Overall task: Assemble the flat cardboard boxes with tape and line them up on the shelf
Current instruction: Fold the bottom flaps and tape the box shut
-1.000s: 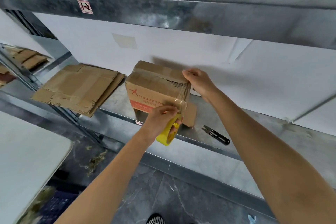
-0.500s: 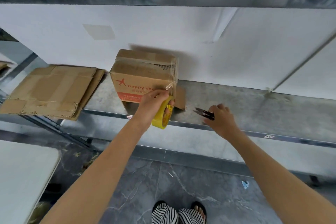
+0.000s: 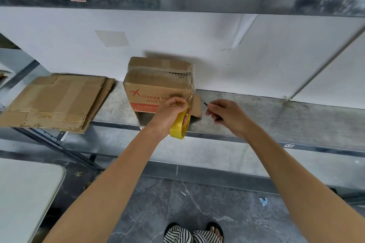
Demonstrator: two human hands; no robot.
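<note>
Left hand [image 3: 171, 108] grips yellow tape roll [image 3: 178, 126] at front right corner of box [image 3: 154, 83]. Right hand [image 3: 227, 112], curled, pinches snips [image 3: 205, 103], tip toward tape. Box stands on shelf [image 3: 276, 124]; flat cardboard [image 3: 55, 100] lies left of it.

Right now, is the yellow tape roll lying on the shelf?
No, the left hand grips the yellow tape roll at the cardboard box's front corner.
</note>
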